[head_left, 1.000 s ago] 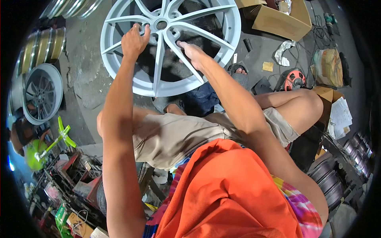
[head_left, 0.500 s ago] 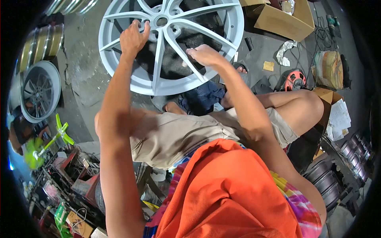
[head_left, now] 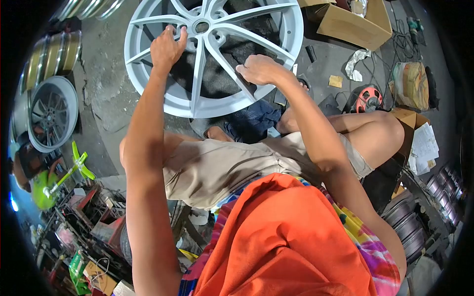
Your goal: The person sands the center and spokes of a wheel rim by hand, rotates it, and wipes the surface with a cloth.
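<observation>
A pale grey multi-spoke wheel rim (head_left: pixel 198 74) lies in front of me at the top of the view, its far edge cut off. My left hand (head_left: pixel 167 50) grips a spoke near the hub, with thumb and fingertips beside the bolt holes. Over the right-hand spokes, my right hand (head_left: pixel 260 70) is curled, its fingertips pressed together close to a spoke. Whatever is pinched in those fingers, if anything, is hidden. Dark cloth (head_left: pixel 254 118) sits under the rim's near edge.
An open cardboard box (head_left: pixel 354 27) stands at the upper right. A red and black round object (head_left: pixel 368 99) sits near my knee, with cables behind. At left are another rim (head_left: pixel 53 113) and a green fan (head_left: pixel 47 190). Stacked rims (head_left: pixel 407 229) stand at lower right.
My right hand has shifted slightly right, away from the spoke, and its fingers look more curled. My left hand keeps its place on the rim.
</observation>
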`<action>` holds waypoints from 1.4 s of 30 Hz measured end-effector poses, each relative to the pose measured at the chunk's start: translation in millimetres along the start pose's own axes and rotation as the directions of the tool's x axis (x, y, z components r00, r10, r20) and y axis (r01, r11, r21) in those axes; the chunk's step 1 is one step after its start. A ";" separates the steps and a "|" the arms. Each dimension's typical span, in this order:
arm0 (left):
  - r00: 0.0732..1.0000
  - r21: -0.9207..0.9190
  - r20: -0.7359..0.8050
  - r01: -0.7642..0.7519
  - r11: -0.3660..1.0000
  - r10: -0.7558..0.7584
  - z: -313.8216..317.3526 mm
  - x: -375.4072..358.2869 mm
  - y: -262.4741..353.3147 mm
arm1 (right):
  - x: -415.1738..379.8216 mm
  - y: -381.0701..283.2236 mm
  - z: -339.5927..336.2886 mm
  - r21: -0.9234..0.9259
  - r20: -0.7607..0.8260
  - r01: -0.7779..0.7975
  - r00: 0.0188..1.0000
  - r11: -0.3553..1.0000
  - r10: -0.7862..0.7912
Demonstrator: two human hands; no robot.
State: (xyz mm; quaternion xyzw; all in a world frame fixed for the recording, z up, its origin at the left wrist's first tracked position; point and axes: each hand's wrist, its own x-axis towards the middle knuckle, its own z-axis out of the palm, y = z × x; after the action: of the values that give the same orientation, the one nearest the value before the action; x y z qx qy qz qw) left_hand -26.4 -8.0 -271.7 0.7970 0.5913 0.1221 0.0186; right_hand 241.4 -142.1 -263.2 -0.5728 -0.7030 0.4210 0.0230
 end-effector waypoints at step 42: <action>0.932 0.068 -0.285 -0.213 0.975 0.223 3.8 -0.4 -0.2 | -76.4 -60.4 44.0 0.251 -0.615 0.069 0.782 0.965 0.104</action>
State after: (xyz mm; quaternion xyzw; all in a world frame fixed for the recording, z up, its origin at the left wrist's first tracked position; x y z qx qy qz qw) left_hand -25.9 -7.9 -275.5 0.8311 0.4977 0.2287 -0.0963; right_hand 197.5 -229.3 -219.8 -0.6781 -0.5888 0.2966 0.3248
